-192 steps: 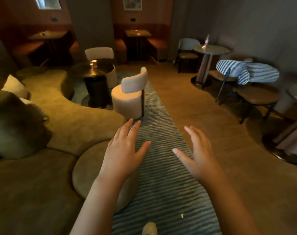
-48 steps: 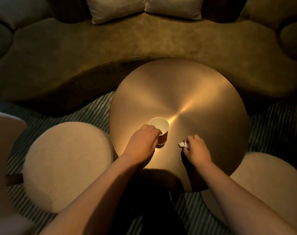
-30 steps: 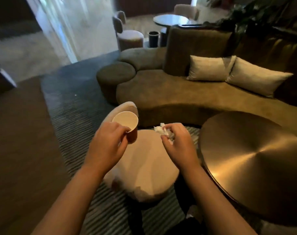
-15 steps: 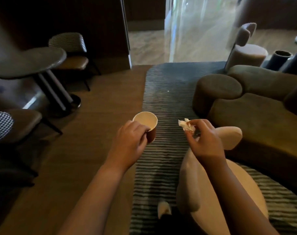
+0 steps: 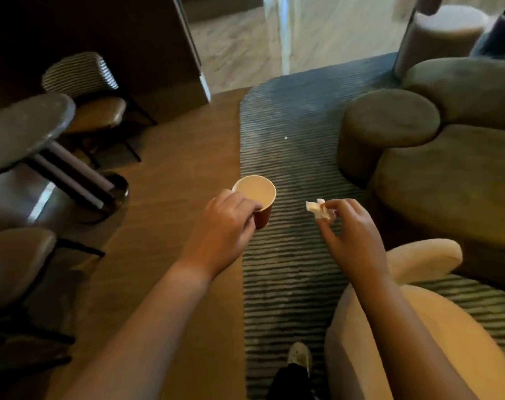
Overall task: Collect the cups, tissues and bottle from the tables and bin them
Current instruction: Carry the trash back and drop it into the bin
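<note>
our left hand (image 5: 228, 220) curls its fingers (image 5: 245, 202) round the side of the cup (image 5: 258, 194), holding it upright in the air over the line where the rug (image 5: 285, 157) meets the wooden floor (image 5: 164, 197). our right hand (image 5: 352, 235) pinches the tissue (image 5: 319, 209) between thumb and fingertips, beside the cup but apart from it, above the rug.

the risks, as we judge them: the tissue is caught by one small part only, so a swing of the arm while walking could shake it loose. the cup looks thin-walled, so a hard squeeze would buckle it, and a tilt would spill any dregs (we see only a pale inside and cannot tell). the stool (image 5: 418, 342) sits close by our right leg, easy to clip. no bin shows plainly. a dark cylinder (image 5: 499, 33) at the far upper right is too blurred to name.

the cup is paper, round-rimmed and tapering, cream within and reddish-brown outside. the tissue is a white, soft, irregular wad. the rug is ribbed in dark and light bands; the floor is smooth grained wood. the sofa (image 5: 447, 168) and round pouf (image 5: 389, 119) look velvety, olive and bulging, the stool pale and rounded. the desk (image 5: 23, 125) at left has a round, dull grey top on slanted legs.
</note>
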Demonstrator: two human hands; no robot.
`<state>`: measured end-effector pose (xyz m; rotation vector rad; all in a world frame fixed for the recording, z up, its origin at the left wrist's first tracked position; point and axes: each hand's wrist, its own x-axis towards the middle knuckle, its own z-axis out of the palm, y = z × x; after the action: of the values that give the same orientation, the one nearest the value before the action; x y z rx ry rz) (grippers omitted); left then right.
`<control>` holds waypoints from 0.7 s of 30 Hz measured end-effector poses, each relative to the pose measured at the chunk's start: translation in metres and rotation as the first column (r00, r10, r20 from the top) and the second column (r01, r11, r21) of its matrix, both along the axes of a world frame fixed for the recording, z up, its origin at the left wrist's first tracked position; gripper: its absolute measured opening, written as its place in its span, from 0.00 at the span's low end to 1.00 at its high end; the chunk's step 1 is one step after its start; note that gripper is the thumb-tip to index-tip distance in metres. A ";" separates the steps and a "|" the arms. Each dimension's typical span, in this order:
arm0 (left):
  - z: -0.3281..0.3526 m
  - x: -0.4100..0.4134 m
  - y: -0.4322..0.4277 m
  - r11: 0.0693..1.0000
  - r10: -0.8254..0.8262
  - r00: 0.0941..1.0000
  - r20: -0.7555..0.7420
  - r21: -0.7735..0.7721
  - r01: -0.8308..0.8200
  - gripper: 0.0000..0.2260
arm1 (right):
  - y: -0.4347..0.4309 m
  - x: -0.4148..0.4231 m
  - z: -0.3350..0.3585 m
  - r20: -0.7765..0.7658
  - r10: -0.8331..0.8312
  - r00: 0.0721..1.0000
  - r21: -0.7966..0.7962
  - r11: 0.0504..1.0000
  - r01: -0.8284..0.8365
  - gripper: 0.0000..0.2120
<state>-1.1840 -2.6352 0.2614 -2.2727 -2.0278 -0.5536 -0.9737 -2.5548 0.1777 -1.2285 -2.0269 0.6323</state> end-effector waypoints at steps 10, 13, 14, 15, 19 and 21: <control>-0.008 -0.074 0.176 0.999 -0.023 0.994 0.106 0.052 0.017 0.08 | 0.166 -0.089 0.036 0.148 0.028 0.989 0.039 0.999 -0.035 0.12; -0.015 -0.109 0.243 0.996 -0.050 0.990 0.131 0.085 0.039 0.08 | 0.227 -0.122 0.039 0.202 0.024 0.979 0.061 0.997 -0.037 0.13; -0.017 -0.123 0.268 0.994 -0.062 0.988 0.140 0.098 0.048 0.08 | 0.248 -0.134 0.039 0.214 0.016 0.977 0.069 0.997 -0.031 0.13; -0.018 -0.136 0.292 0.993 -0.073 0.986 0.152 0.103 0.058 0.09 | 0.269 -0.145 0.039 0.221 0.001 0.975 0.079 0.997 -0.019 0.13; -0.009 -0.193 0.392 0.986 -0.150 0.975 0.162 0.103 0.134 0.11 | 0.356 -0.188 0.048 0.222 -0.110 0.969 0.076 0.993 0.095 0.12; -0.003 -0.216 0.438 0.981 -0.175 0.970 0.171 0.113 0.157 0.11 | 0.396 -0.207 0.053 0.216 -0.154 0.964 0.056 0.988 0.145 0.13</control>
<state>-1.4003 -2.1967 0.2585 -2.4272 -1.8430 -0.8816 -1.1804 -2.1593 0.2305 -1.4665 -2.0877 0.3963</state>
